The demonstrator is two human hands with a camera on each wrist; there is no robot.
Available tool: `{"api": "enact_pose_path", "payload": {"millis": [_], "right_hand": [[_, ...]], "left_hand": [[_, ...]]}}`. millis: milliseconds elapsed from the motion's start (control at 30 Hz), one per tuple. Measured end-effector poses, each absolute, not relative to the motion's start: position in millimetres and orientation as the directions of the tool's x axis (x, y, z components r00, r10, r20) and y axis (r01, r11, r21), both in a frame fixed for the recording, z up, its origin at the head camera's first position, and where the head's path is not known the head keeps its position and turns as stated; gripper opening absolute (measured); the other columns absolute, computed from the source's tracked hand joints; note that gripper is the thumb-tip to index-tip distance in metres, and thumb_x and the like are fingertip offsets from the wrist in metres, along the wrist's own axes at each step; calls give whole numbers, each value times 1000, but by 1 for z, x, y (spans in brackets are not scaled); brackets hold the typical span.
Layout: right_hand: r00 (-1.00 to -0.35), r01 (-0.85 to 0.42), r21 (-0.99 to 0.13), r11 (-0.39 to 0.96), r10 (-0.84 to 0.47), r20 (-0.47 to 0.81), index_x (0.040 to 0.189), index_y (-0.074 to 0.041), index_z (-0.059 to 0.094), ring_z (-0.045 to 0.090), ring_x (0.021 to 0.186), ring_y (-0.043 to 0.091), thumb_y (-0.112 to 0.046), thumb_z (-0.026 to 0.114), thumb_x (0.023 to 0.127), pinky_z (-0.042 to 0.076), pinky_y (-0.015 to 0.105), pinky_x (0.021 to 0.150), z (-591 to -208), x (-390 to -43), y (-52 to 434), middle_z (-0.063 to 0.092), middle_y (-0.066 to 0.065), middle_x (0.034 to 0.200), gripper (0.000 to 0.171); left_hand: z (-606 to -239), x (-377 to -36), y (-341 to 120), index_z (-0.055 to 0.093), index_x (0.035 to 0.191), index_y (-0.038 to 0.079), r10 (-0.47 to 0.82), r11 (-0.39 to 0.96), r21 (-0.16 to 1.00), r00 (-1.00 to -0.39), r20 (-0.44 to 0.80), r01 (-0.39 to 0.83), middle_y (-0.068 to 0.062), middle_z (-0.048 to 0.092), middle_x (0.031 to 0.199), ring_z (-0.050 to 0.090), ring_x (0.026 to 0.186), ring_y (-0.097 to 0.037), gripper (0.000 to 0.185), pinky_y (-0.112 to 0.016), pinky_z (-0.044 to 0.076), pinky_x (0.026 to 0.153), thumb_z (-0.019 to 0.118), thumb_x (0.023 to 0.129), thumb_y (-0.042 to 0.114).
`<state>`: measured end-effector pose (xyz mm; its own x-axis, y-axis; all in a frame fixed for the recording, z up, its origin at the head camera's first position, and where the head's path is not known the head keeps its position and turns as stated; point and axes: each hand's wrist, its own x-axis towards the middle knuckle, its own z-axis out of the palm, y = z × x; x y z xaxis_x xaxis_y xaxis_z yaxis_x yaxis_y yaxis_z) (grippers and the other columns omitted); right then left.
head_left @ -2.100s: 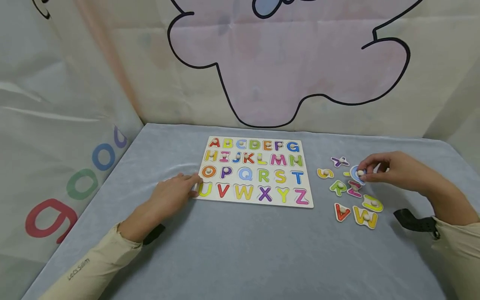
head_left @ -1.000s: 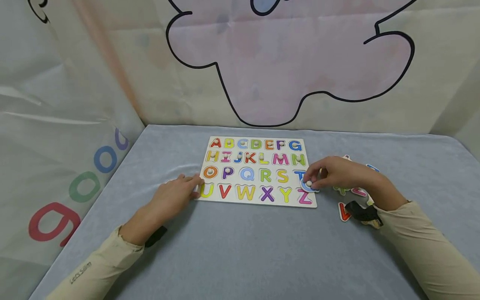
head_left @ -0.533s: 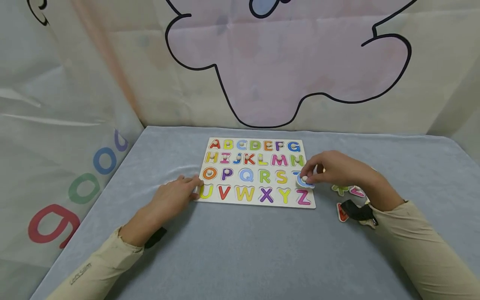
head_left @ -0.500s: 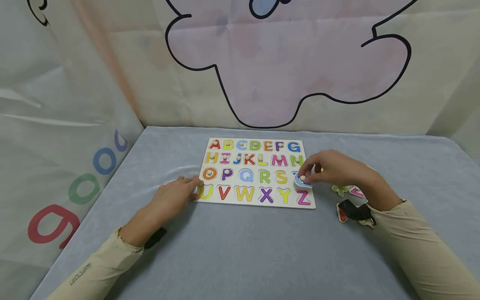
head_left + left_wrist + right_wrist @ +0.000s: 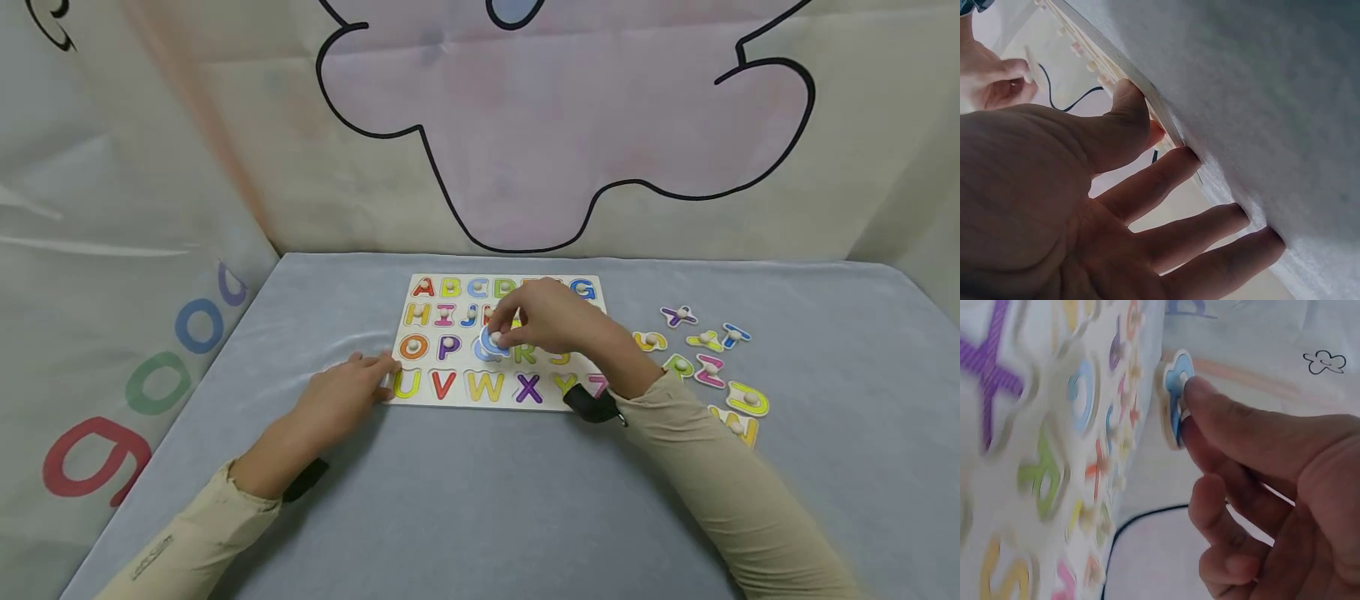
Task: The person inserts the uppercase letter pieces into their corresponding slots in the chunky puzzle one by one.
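Grey cloth covered the table [image 5: 465, 500], a soft bed that kept the wooden alphabet puzzle board [image 5: 491, 398] lying flat toward the far middle. Most letter pieces in the upper rows sat in their recesses with small knobs standing up, while the near row's U, V, W and X showed only printed outlines. The left hand [image 5: 341, 400] lay spread on the cloth, its thumb and forefinger set against the board's near-left corner [image 5: 1147, 103], which probably braced the board against sliding. The right hand [image 5: 551, 321] reached across the board and pinched the knob of the blue Q piece [image 5: 492, 340] between thumb and forefinger; the right wrist view showed the piece [image 5: 1175, 400] tipped up on edge, just above the printed blue Q recess [image 5: 1082, 394], not yet seated. Loose letter pieces [image 5: 708, 367] lay scattered to the right of the board, within easy reach of that hand.
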<state>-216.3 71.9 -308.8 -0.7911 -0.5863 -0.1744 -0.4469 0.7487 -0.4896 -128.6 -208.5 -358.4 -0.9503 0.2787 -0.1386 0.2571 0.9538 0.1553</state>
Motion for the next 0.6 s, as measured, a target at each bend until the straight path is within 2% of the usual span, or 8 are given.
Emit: {"api": "enact_pose_path", "payload": {"millis": [267,600], "right_hand": [[-791,-424,-477,770,-571,-218,93,-22,78,58,88,14,-21,79,87,44,28,74,-329,-226,49,71,-6,89,6],[-810,-397,-446,802,-535,-241,95,-23,78,58,88,14,-24,77,88,46,28,72,-342,-228,46,71,-7,92,7]], "left_hand": [[-358,-125,-211,66,122,16,294,950,143,-950,-106,278,-13,68,127,58,92,-24,33,-32,47,57,74,89,16],[-357,-126,-209,65,123,16,302,948,144,-946,-115,285,-15,65,133,59,97,-27,34,-34,49,59,73,90,15]]}}
